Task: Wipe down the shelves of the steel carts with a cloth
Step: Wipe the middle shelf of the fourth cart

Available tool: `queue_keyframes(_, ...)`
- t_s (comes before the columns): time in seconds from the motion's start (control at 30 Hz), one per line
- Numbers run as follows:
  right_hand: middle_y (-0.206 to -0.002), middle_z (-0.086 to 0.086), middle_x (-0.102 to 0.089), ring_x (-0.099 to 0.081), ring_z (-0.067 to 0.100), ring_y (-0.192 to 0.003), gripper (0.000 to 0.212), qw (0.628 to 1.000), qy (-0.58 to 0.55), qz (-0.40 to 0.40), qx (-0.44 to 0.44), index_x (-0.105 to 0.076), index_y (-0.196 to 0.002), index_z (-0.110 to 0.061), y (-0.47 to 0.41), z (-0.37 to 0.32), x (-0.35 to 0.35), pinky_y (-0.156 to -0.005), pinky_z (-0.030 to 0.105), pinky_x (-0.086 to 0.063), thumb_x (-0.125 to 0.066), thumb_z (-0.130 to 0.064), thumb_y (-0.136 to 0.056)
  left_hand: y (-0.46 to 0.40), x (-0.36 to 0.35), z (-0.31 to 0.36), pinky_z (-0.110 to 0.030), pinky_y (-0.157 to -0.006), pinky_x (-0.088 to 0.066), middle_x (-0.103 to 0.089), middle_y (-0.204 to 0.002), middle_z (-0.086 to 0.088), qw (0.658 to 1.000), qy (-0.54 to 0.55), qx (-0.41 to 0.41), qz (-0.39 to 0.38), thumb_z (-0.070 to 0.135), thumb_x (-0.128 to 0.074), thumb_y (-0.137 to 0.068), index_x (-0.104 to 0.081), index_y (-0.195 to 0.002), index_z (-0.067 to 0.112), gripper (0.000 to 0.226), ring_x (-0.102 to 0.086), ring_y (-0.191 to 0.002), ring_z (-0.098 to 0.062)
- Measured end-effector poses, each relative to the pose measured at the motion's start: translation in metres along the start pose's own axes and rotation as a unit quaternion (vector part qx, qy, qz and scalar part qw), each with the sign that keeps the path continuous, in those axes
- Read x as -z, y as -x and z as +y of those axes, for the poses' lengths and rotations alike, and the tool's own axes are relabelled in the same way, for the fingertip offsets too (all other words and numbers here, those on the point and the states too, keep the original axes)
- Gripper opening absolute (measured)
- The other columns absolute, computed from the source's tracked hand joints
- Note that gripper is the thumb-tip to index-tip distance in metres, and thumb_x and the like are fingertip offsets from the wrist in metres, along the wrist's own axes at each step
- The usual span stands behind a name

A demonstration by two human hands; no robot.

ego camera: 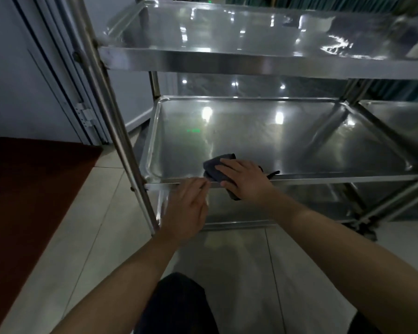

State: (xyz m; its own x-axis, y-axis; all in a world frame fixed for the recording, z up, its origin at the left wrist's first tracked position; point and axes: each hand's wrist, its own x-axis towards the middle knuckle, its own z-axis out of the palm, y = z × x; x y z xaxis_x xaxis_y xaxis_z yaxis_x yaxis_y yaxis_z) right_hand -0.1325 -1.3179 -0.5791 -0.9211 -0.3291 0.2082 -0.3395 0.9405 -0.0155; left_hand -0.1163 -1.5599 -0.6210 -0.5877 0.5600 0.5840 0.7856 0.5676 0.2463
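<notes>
Steel cart (140,189): middle shelf (287,145) holds dark cloth (215,168) at front edge. Right hand (245,180) flat on cloth, fingers straight. Left hand (187,208) rests on front rim, fingers relaxed. Top shelf (227,61) overhangs. Second cart (401,116) at right. Red mat (29,189) on tiled floor (239,273), left.

No text, label, brand, number or sign can be read anywhere on the steel cart (251,61) or its surroundings.
</notes>
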Motion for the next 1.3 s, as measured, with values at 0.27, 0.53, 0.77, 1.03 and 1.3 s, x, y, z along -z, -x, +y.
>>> queue_keyframes(0.27, -0.145, 0.004, -0.055, -0.059, 0.035, -0.118, 0.050, 0.998, 0.018, 0.057, -0.016, -0.057, -0.139, -0.020, 0.073, 0.117, 0.013, -0.090, 0.048, -0.051, -0.044, -0.048, -0.100, -0.056, -0.075, 0.093, -0.052, -0.116, -0.035, -0.055, -0.141, -0.023, 0.997, 0.033, -0.070, 0.005, 0.011, -0.044, -0.099, -0.057, -0.136, -0.009, 0.044, -0.047, -0.131, -0.039)
queue_keyframes(0.53, -0.147, 0.002, -0.052, -0.055, 0.032, -0.121, 0.053, 0.994, 0.051, 0.072, -0.058, -0.054, -0.142, -0.023, 0.151, 0.236, 0.031, -0.096, 0.047, -0.046, -0.042, -0.052, -0.100, -0.120, -0.143, 0.166, -0.049, -0.117, -0.034, -0.059, -0.137, -0.021, 0.995, 0.020, -0.095, 0.015, 0.004, -0.053, -0.092, -0.060, -0.133, -0.008, 0.043, -0.054, -0.124, -0.042)
queue_keyframes(0.77, -0.151, -0.003, -0.047, -0.052, 0.029, -0.123, 0.056, 0.990, 0.071, 0.084, -0.088, -0.045, -0.148, -0.028, 0.207, 0.325, 0.037, -0.099, 0.047, -0.045, -0.048, -0.054, -0.098, -0.162, -0.217, 0.234, -0.052, -0.113, -0.038, -0.060, -0.135, -0.021, 0.991, 0.046, -0.129, 0.003, 0.005, -0.051, -0.092, -0.061, -0.131, -0.008, 0.042, -0.054, -0.123, -0.042)
queue_keyframes(1.03, -0.147, 0.010, -0.052, -0.051, 0.037, -0.123, 0.051, 0.950, 0.155, 0.237, -0.135, -0.052, -0.144, -0.017, 0.275, 0.389, 0.019, -0.098, 0.050, -0.041, -0.055, -0.042, -0.099, -0.169, -0.298, 0.280, -0.050, -0.112, -0.040, -0.061, -0.135, -0.019, 0.982, 0.068, -0.175, 0.024, 0.012, -0.047, -0.099, -0.063, -0.132, -0.005, 0.040, -0.056, -0.122, -0.041)
queue_keyframes(1.3, -0.149, 0.015, -0.050, -0.048, 0.041, -0.130, 0.044, 0.931, 0.144, 0.304, -0.139, -0.057, -0.141, -0.010, 0.336, 0.381, -0.019, -0.102, 0.052, -0.039, -0.059, -0.026, -0.100, -0.146, -0.351, 0.307, -0.048, -0.103, -0.046, -0.064, -0.129, -0.017, 0.989, 0.069, -0.128, 0.010, 0.009, -0.053, -0.096, -0.065, -0.128, -0.004, 0.037, -0.058, -0.117, -0.037)
